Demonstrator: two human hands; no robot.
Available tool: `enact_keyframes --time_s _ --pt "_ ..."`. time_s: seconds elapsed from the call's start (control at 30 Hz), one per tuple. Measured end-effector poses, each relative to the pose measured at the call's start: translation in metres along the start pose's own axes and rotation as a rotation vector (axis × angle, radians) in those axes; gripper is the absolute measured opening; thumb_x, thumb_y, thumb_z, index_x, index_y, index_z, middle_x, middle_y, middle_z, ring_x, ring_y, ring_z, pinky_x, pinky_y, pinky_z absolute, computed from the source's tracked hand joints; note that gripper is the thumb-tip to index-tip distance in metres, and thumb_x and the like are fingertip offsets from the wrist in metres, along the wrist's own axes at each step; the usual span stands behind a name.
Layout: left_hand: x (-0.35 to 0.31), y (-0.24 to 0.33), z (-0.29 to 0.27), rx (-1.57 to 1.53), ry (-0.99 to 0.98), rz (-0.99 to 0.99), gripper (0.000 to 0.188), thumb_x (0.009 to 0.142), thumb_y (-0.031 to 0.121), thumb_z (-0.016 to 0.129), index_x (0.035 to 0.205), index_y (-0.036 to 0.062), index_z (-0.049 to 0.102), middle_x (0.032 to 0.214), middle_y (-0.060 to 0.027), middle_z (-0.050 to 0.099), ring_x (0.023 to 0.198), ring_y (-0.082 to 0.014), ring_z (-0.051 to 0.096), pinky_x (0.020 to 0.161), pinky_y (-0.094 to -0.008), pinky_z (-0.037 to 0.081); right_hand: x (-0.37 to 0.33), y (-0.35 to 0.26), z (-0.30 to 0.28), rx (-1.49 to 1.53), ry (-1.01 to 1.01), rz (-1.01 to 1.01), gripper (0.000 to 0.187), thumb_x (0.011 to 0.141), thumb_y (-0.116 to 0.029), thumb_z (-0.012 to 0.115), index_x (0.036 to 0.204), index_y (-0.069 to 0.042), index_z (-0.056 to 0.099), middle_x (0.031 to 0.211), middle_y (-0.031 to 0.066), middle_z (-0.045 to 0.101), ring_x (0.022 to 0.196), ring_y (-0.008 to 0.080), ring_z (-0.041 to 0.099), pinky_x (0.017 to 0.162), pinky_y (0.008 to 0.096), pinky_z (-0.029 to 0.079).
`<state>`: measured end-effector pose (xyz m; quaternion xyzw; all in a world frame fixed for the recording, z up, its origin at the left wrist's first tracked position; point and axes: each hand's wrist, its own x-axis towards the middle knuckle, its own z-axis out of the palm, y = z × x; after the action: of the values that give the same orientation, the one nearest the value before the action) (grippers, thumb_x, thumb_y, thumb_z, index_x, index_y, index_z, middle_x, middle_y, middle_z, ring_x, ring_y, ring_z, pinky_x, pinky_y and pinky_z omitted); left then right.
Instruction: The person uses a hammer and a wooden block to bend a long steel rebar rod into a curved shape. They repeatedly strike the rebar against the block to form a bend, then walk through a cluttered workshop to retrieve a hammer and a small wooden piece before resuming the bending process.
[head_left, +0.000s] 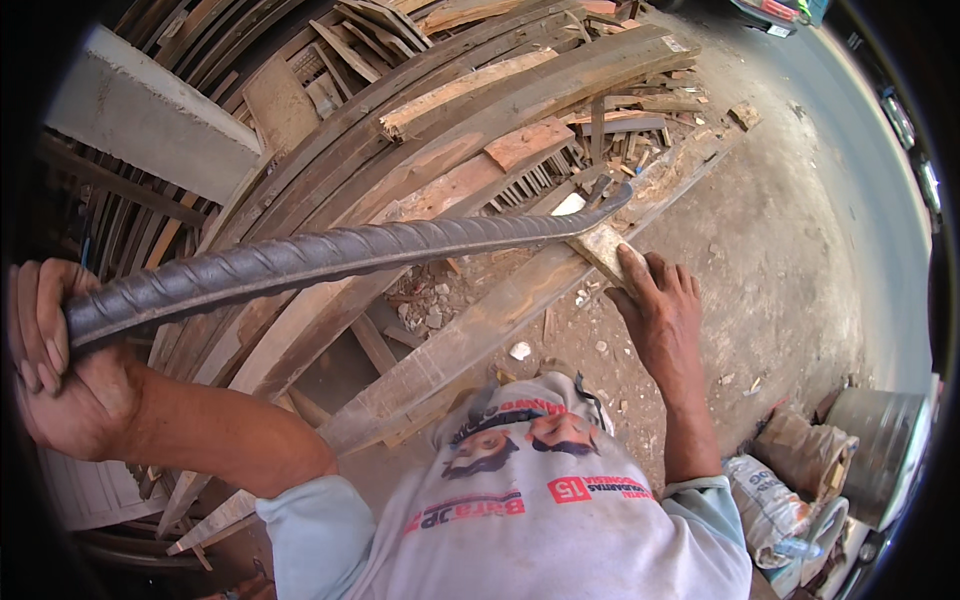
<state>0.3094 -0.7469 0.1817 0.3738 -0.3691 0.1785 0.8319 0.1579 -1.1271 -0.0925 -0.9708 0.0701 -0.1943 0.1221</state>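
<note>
My left hand, raised at the far left, is wrapped round the thick end of a ribbed steel pry bar that looks made from rebar. The bar stretches rightward across the view, and its bent, narrow tip meets a short, pale piece of wood. With thumb and fingers, my right hand grips the near end of that wood. The piece lies across a long wooden beam. Part of the wood is hidden under the bar's tip.
Long beams and planks are stacked at left and centre. A pale concrete-like block juts in at upper left. Wood chips litter the ground. Sacks and a metal drum stand at lower right. A vehicle is at the top right.
</note>
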Motion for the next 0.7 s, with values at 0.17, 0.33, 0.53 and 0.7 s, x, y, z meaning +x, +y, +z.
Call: enact_keyframes --time_s 0.17,0.33,0.53,0.7 --pt "-0.101 0.03 -0.033 -0.159 0.072 0.087 0.029 0.094 0.024 0.06 0.075 0.0132 0.04 0.045 0.0052 0.039 0.034 -0.004 0.037 0.038 -0.0183 0.038 0.007 -0.01 -0.001 -0.024 -0.03 0.002 0.054 0.085 -0.027 0.075 0.137 -0.02 0.06 0.118 0.0117 0.062 0.103 0.03 0.057 0.089 0.0424 0.044" --pt "-0.125 0.032 0.002 -0.132 0.052 0.18 0.031 0.091 0.02 0.064 0.075 0.0163 0.038 0.044 0.0088 0.036 0.035 0.0004 0.039 0.034 -0.0111 0.035 0.009 -0.002 0.003 0.019 -0.052 0.046 0.055 0.086 -0.028 0.074 0.138 -0.02 0.059 0.115 0.0139 0.063 0.103 0.0307 0.058 0.088 0.0426 0.046" --pt "-0.105 0.06 0.018 0.005 0.118 0.197 0.029 0.09 0.018 0.06 0.071 0.0155 0.039 0.048 0.0057 0.038 0.037 -0.0019 0.039 0.037 -0.0159 0.038 0.015 0.002 0.004 0.017 -0.03 -0.038 0.054 0.086 -0.028 0.075 0.137 -0.017 0.06 0.115 0.016 0.063 0.102 0.0319 0.059 0.087 0.043 0.047" --pt "-0.099 0.056 0.02 -0.064 0.064 0.081 0.028 0.095 0.025 0.06 0.076 0.0147 0.041 0.051 0.0052 0.038 0.04 -0.0038 0.04 0.041 -0.0201 0.04 0.007 0.009 0.009 0.003 -0.005 -0.069 0.053 0.085 -0.025 0.076 0.134 -0.015 0.062 0.115 0.0153 0.064 0.1 0.0318 0.059 0.086 0.0433 0.048"
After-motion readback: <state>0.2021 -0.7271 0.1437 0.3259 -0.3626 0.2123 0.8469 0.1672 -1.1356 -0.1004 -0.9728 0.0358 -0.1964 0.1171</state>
